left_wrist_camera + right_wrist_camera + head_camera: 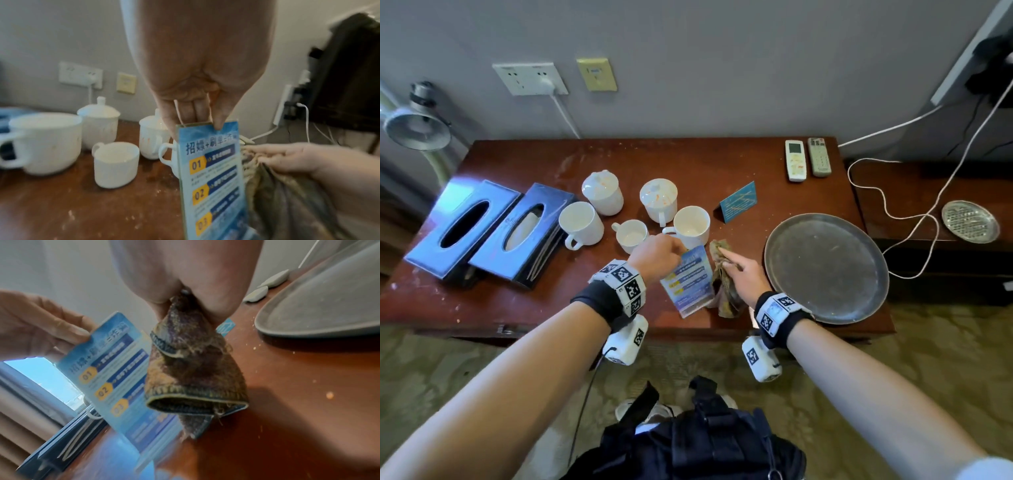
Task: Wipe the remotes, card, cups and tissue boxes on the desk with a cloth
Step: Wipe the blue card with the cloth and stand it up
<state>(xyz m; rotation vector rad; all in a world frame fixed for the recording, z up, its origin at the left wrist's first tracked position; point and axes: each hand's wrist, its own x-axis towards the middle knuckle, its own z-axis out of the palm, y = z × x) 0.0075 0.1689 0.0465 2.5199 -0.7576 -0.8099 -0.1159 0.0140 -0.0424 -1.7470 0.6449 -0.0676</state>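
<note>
Dark red wood makes the tabletop (524, 301), and it is speckled with pale crumbs and dust. Near its front edge, about the middle, the left hand (657, 253) pinches the top of a blue printed card (688, 281) with thumb and fingers and holds it up. Just beside it the right hand (743, 274) is closed around a bunched brown cloth (722, 284), with the forefinger stretched along the top; the cloth hangs against the right side of the card.

Behind the card stand five white cups (690, 224), two of them with lids, and the nearest cup is very close to the left knuckles. Two dark tissue boxes (493, 229) lie at the left edge, two remotes (808, 159) at the back right corner, and a small teal tent sign (738, 202) stands behind the round metal tray (825, 267).

I think the main risk is the light grip: the card is held only at its top, so a firm stroke of the cloth may bend it or pull it out of the fingers. A swing of the left hand could also knock the near cup. The cloth looks frayed and already soiled, so it may smear dirt instead of removing it. Its loose end could drag crumbs over the wood.
</note>
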